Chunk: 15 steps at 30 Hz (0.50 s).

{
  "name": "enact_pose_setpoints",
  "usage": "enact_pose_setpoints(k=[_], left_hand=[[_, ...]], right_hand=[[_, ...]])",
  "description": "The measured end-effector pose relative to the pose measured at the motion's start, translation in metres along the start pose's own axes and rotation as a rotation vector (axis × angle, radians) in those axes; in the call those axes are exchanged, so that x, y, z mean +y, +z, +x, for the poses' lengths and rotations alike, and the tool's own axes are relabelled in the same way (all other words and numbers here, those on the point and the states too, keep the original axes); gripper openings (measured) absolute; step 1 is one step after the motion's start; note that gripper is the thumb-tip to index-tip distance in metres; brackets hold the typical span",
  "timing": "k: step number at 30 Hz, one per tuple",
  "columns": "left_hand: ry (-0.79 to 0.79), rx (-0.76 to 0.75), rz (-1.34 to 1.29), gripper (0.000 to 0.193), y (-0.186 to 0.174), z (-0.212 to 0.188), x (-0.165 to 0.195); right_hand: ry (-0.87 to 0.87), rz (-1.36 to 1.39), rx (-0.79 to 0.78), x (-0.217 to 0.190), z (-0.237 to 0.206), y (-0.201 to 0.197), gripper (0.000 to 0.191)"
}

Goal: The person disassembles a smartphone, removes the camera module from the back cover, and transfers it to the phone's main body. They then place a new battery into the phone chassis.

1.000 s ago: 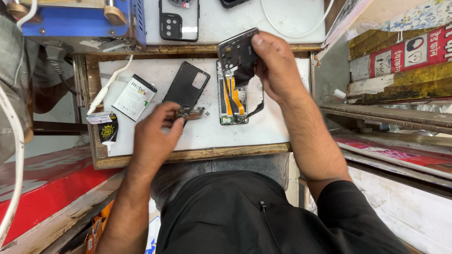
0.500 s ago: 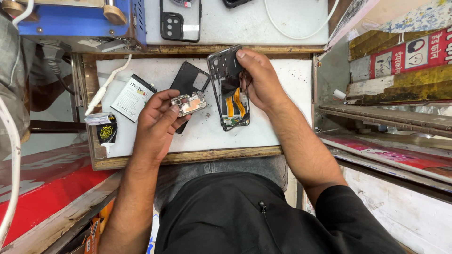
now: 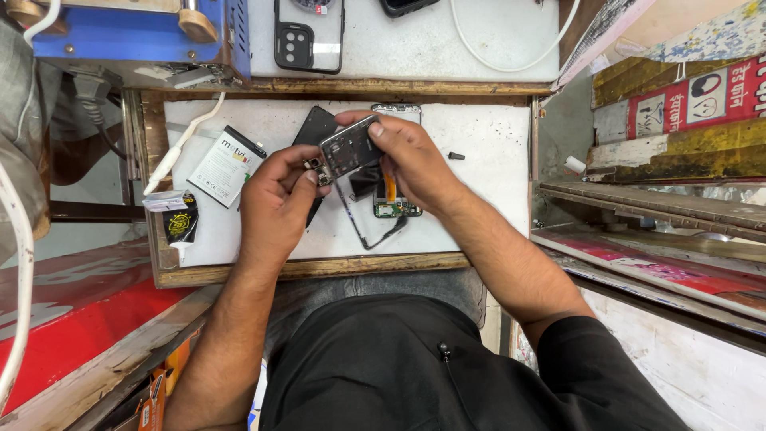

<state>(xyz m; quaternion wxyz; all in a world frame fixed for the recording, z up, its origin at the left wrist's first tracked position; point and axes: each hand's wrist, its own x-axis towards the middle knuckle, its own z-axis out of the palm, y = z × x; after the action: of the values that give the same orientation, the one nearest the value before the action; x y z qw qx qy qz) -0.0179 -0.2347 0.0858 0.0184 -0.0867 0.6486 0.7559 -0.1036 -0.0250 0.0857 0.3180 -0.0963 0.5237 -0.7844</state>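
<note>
My right hand (image 3: 415,164) grips a dark grey rectangular inner phone plate (image 3: 349,148) by its upper edge, lifted above the white work board (image 3: 487,199). My left hand (image 3: 275,199) pinches a small metal component (image 3: 313,166) against the plate's left end. Below the hands lies the opened phone body (image 3: 392,206), showing an orange flex cable and a green circuit strip. A thin black wire loops from it. A black back cover (image 3: 316,126) lies partly hidden under the hands.
A white battery (image 3: 227,164), a white cable (image 3: 179,144) and a black glue tube (image 3: 179,227) lie on the board's left. A tiny black piece (image 3: 456,156) sits right. A blue machine (image 3: 136,36) and another phone (image 3: 307,36) are behind; stacked boxes (image 3: 686,120) stand right.
My right hand has carried the plate off the opened phone and leftward to my left hand. My left hand has lifted the small component off the board to meet it.
</note>
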Motion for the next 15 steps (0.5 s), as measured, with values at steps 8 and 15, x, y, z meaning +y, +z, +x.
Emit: enact_pose_setpoints(k=[8,15], left_hand=[[0.026,-0.084,-0.042,0.039,0.006,0.007,0.007],[0.002,-0.065,0.004,0.04,0.002,0.007,0.015]], right_hand=[[0.019,0.042,0.041,0.021,0.004,-0.008,0.032],[-0.043,-0.115,0.069,0.029,0.0,-0.007,0.031]])
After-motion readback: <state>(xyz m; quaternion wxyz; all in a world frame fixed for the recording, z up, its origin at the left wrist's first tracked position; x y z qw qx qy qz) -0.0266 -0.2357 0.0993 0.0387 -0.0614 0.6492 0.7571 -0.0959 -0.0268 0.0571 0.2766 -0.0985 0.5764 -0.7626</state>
